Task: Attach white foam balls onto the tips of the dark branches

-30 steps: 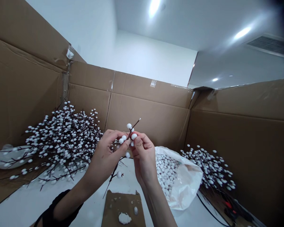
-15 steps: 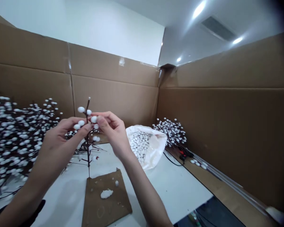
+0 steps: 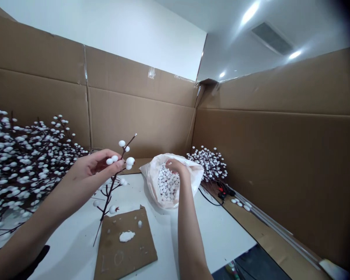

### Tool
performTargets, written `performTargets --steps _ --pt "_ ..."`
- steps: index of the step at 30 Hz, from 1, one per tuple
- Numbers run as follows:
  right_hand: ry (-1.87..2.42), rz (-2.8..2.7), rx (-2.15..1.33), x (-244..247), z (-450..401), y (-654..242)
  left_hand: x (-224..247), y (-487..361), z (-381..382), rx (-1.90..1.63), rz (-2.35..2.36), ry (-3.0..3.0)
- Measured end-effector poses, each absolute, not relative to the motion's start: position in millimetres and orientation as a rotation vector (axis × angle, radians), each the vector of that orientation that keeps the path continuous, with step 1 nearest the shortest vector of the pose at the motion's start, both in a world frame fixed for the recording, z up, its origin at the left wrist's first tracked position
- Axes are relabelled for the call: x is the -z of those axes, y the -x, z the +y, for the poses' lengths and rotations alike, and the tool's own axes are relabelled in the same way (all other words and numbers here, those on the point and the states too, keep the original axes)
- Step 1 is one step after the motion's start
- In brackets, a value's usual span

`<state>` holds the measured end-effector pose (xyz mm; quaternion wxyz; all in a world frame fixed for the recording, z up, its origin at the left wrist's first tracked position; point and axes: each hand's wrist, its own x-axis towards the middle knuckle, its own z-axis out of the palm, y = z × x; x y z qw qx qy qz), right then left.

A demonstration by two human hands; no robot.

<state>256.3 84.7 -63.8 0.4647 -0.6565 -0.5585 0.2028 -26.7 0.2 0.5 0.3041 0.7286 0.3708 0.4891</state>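
Observation:
My left hand [image 3: 100, 167] is closed on the thin dark stem of an artificial berry branch [image 3: 107, 200], pinching it between thumb and fingers. The branch leans to the right, with white foam berries on its side twigs and bare twigs lower down. My right hand [image 3: 177, 166] reaches into a white plastic bag [image 3: 151, 177] full of loose white berries [image 3: 167, 184]. Its fingers are mostly hidden, so I cannot tell whether they grip a berry. Below the branch lies a cardboard piece [image 3: 128, 254] with a white glue blob [image 3: 126, 236] on it.
A big heap of white-berried branches [image 3: 32, 159] fills the left side. Another berry bunch [image 3: 208, 161] lies behind the bag, near a black cable [image 3: 210, 201] and several white pieces [image 3: 240, 203]. Cardboard walls [image 3: 140, 112] enclose the white table [image 3: 218, 229].
My right hand has left the branch and moved right into the bag of berries. The branch in my left hand has tilted from upright to leaning right.

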Motion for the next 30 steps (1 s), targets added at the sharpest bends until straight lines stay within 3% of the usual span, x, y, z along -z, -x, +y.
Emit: performTargets --steps 8,15,23,30 --pt "1.932 -1.395 -0.618 96.6 109.7 -261.5 2.1 23.4 6.2 -1.300 0.862 -1.704" --pt "1.845 -1.531 -0.552 64.4 94.3 -261.5 2.3 18.9 2.4 -1.286 0.716 -1.623" --pt "1.313 -1.705 -0.442 11.8 54.3 -227.3 2.5 16.8 -4.1 -1.291 0.684 -1.497" --pt "0.677 -1.471 -0.664 -6.1 31.5 -175.5 0.4 16.6 -4.6 -1.350 0.661 -1.465"
